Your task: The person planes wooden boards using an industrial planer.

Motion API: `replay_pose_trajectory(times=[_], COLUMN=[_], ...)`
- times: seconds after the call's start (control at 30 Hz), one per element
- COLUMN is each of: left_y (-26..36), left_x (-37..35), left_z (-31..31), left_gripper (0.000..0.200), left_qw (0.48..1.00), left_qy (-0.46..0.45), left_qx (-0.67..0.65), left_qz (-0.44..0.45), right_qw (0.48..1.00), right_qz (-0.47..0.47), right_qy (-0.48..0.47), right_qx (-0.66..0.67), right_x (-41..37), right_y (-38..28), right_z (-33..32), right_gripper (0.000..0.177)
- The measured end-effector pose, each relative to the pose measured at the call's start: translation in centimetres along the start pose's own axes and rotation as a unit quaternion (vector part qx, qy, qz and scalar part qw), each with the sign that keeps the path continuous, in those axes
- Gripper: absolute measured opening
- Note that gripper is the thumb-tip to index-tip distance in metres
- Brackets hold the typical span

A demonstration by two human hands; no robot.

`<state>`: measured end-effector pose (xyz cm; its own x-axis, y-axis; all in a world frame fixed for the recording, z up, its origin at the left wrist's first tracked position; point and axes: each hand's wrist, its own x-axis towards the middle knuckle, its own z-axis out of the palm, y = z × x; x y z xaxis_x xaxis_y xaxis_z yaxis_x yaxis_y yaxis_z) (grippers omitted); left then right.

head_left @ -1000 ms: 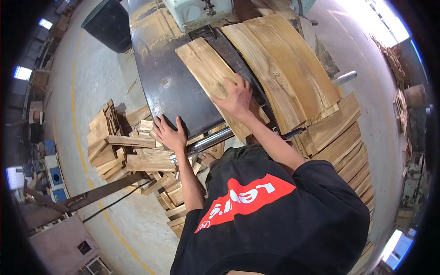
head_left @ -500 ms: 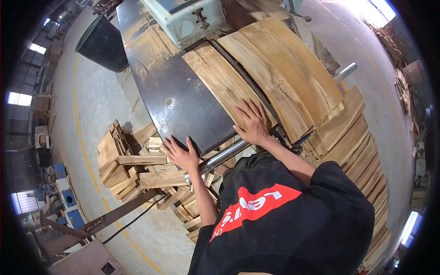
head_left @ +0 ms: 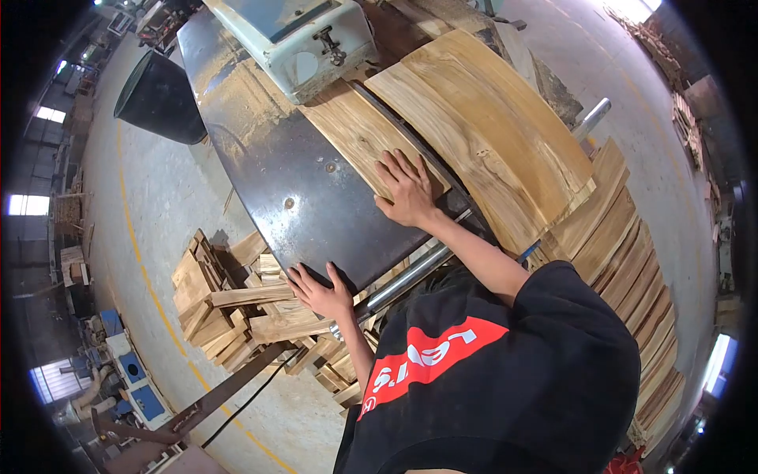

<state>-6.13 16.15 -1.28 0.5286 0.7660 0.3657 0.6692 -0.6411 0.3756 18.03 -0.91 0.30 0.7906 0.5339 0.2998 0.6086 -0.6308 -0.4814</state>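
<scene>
My right hand (head_left: 409,189) lies flat with fingers spread on the near end of a narrow wooden board (head_left: 359,130). The board's far end runs under the pale machine housing (head_left: 316,55). Beside it, past a dark metal guide strip (head_left: 418,141), lie wide planks (head_left: 489,134) on the machine's right side. My left hand (head_left: 322,292) rests open at the front left edge of the dark metal table (head_left: 316,213), holding nothing. A steel bar (head_left: 407,276) runs along the table's front edge, close to my body.
Offcuts (head_left: 229,304) are heaped on the floor at the left. A long stack of boards (head_left: 616,268) stands at the right. A black bin (head_left: 162,99) is beyond the table's left edge, and sawdust (head_left: 245,99) covers part of the tabletop.
The narrow board has slid away from me, further under the housing, with my right hand moving forward on it. My left hand stays at the table edge. The view has shifted slightly.
</scene>
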Motion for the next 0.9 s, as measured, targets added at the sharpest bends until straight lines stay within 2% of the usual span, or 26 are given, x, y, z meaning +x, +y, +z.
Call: replay_pose_trajectory(times=[0.53, 0.67, 0.7, 0.73, 0.8, 0.83, 0.9], left_y=[-0.4, -0.2, -0.2, -0.1, 0.4, 0.1, -0.3], left_x=[0.0, 0.0, 0.1, 0.0, -0.1, -0.2, -0.1], left_z=[0.6, 0.5, 0.6, 0.3, -0.2, 0.0, 0.5], left_gripper=[0.072, 0.071, 0.071, 0.071, 0.070, 0.071, 0.072], left_qw=[1.000, 1.000, 1.000, 1.000, 0.999, 1.000, 1.000], left_qy=[-0.002, 0.007, 0.010, 0.016, 0.019, 0.017, 0.018], left_qx=[0.002, 0.000, -0.003, -0.003, 0.027, 0.006, -0.015], left_qz=[-0.024, -0.008, -0.007, -0.008, -0.010, -0.014, -0.018], right_qw=[0.998, 0.998, 0.998, 0.995, 0.979, 0.961, 0.970], right_qz=[-0.016, -0.042, -0.042, -0.058, -0.057, -0.060, -0.108], right_qy=[0.055, 0.021, -0.046, -0.080, -0.153, -0.157, -0.058], right_qx=[0.027, 0.034, 0.011, 0.020, 0.119, 0.221, 0.212], right_x=[12.6, 15.2, 15.9, 16.6, 18.1, 17.0, 12.9], right_y=[0.8, 1.7, 1.7, 1.9, 2.8, 2.3, 1.3], right_z=[6.1, 7.6, 6.6, 5.9, 4.8, 1.3, -5.6], right_gripper=[0.079, 0.087, 0.096, 0.095, 0.089, 0.081, 0.079])
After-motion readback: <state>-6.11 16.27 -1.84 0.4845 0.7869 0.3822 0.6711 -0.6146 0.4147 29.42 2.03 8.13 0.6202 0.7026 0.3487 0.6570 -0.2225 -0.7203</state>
